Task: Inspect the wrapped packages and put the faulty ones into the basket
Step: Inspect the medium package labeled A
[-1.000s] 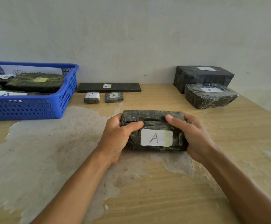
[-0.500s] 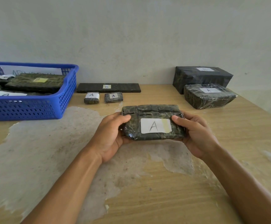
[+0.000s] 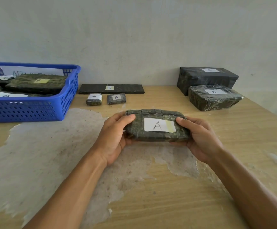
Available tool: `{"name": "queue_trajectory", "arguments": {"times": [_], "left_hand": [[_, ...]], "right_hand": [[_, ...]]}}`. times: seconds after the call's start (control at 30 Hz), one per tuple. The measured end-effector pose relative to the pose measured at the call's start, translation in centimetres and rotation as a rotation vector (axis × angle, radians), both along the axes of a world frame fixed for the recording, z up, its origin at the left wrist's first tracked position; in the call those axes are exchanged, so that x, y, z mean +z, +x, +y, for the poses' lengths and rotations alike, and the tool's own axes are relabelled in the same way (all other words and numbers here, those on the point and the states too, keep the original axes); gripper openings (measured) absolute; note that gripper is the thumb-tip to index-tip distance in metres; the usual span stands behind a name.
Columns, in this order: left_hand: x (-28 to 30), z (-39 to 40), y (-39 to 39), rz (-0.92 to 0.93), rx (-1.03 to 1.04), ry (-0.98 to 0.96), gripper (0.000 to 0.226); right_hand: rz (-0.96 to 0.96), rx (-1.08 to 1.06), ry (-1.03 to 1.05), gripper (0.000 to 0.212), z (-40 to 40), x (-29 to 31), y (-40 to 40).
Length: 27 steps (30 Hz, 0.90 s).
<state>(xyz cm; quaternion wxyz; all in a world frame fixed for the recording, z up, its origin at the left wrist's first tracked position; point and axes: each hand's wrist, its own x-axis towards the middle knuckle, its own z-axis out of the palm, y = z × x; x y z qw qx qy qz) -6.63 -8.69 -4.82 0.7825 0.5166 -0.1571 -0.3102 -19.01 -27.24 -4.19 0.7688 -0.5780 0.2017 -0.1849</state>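
Hands: left hand [image 3: 113, 138] and right hand [image 3: 200, 139] are each gripping one end of the package.
Package: wrapped package labelled A [image 3: 156, 126] is being held just above the counter [image 3: 233, 146], right of the blue basket [image 3: 32, 109].

The basket [image 3: 35, 111] is cut off by the left edge of the picture. Inside it, a paper sheet [image 3: 30, 71] with writing stands behind the package marked B [image 3: 37, 83], so the words cannot be read. The fingers of both hands go under the held package [image 3: 156, 126] and are hidden. The label on the far black box [image 3: 207, 76] is too faint to read.
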Motion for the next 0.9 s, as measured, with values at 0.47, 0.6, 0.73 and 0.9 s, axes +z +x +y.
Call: {"name": "queue_trajectory", "arguments": {"times": [0.47,0.6,0.73,0.9], "left_hand": [[-0.1,0.4,0.1,-0.076,0.002,-0.062,0.068],[0.2,0.2,-0.2,-0.071,0.012,-0.079,0.066],[-0.1,0.0,-0.5,-0.168,0.049,-0.008,0.088],[-0.1,-0.3,-1.1,-0.291,0.143,0.067,0.069]], "right_hand": [[0.017,0.059,-0.469,0.076,-0.4,-0.4,-0.6],[-0.051,-0.073,-0.595,0.073,-0.2,-0.6,-0.6],[-0.073,-0.109,-0.622,0.060,0.3,-0.7,-0.4],[-0.082,-0.121,-0.667,0.049,0.6,-0.8,-0.2]]}}
